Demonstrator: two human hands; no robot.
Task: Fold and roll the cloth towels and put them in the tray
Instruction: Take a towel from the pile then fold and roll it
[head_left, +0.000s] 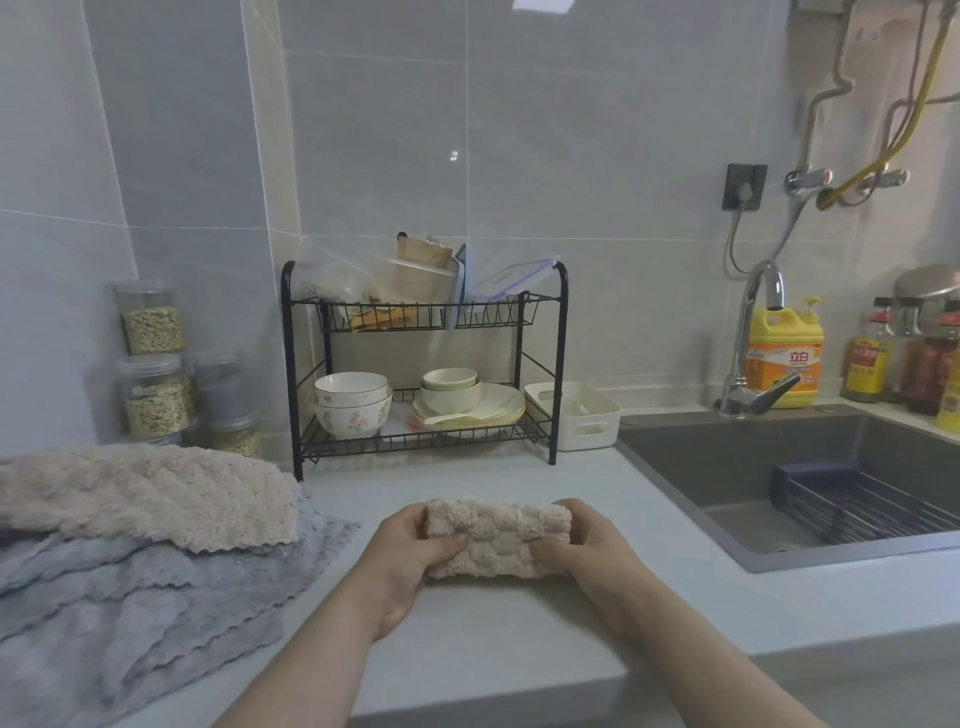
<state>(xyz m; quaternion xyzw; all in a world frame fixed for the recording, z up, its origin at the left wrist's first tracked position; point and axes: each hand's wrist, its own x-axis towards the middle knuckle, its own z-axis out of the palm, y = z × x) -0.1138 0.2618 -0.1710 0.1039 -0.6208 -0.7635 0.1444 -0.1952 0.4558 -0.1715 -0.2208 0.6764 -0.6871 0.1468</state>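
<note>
A beige fluffy towel, rolled into a short bundle, lies crosswise on the white counter in front of me. My left hand grips its left end, thumb on top. My right hand grips its right end the same way. A white plastic tray with handle slots stands at the back, between the dish rack and the sink. To my left lies a pile of unfolded towels: a beige one on top of several grey ones.
A black two-tier dish rack with bowls and plates stands behind the towel. A dark sink with a faucet is on the right, with a yellow detergent bottle and sauce bottles behind. Clear jars stand at the back left.
</note>
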